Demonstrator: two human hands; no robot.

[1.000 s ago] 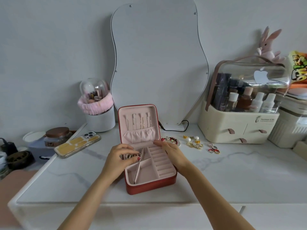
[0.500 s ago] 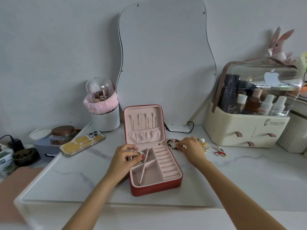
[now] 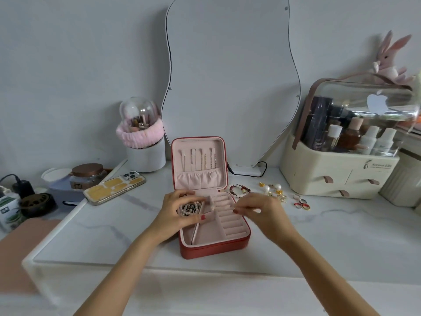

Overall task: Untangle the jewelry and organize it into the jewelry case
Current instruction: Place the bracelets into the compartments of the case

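Since half a second ago, the right hand (image 3: pixel 264 210) has come back from the loose jewelry on the table to hover over the ring rolls on the right side of the case (image 3: pixel 214 247). Its thumb and forefinger are pressed together, but motion blur hides whatever sits between them; I cannot tell whether they pinch a small piece or nothing.

At the case's back-left compartment, the left hand (image 3: pixel 177 215) curls its fingers round a beaded bracelet (image 3: pixel 189 208) of pale and dark beads. Fingers cover part of the bracelet and the compartment under it, so it is unclear whether the beads touch the lining. Just beside that grip a small pink divider stands up; what it is attached to is hard to make out.

On the marble table (image 3: pixel 319 236), right of the case's hinge and behind the right hand, lies a red-and-white bracelet (image 3: pixel 239 190). Farther right are pearl-and-gold earrings (image 3: pixel 272 189), partly hidden by the right hand's knuckles, then small rings (image 3: pixel 301 204) too tiny to count. All of these are apart from both hands.

Thin gold pieces hang inside the open lid (image 3: pixel 198 165), their kind too fine to tell.

A phone (image 3: pixel 114 187) lies left of the case, and an organizer (image 3: pixel 337 176) stands far right, its right side cut off by the frame edge.
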